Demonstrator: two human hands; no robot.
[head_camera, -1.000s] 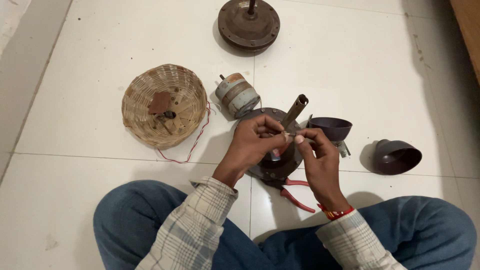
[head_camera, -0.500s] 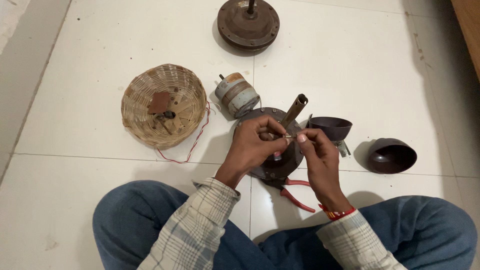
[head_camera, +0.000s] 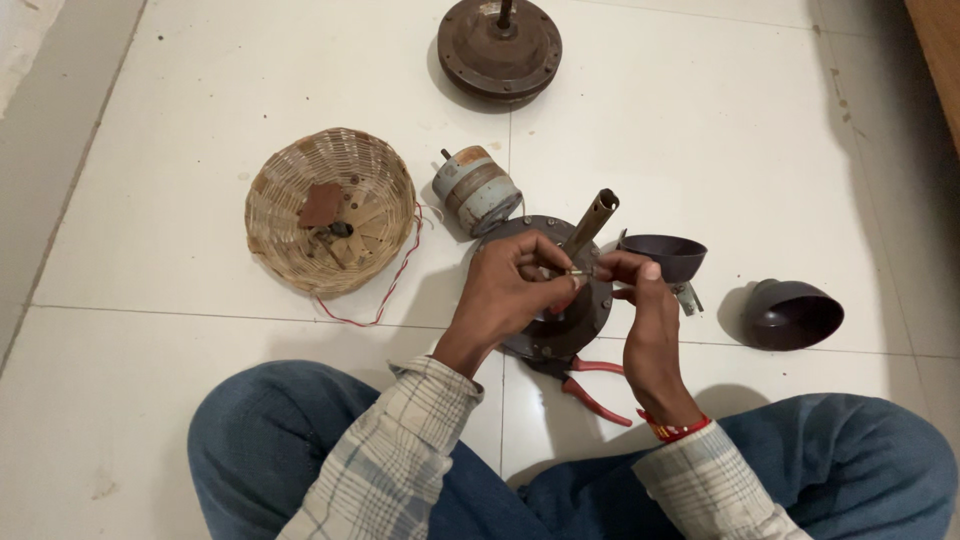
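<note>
I sit on a tiled floor with a dark round motor housing in front of my knees; a metal rod rises tilted from its middle. My left hand and my right hand meet just above the housing beside the rod, and the fingertips of both pinch a small thin metal piece between them. What the piece is I cannot make out. Red-handled pliers lie on the floor under my right wrist.
A woven basket with small parts and a red wire stands to the left. A grey cylindrical part lies behind the housing. Two dark cup-shaped covers sit to the right. A second round rusty motor body rests farther back.
Both hands have stayed at the rod with small finger shifts; the fingertips sit slightly higher on the small piece. Nothing else on the floor has moved.
</note>
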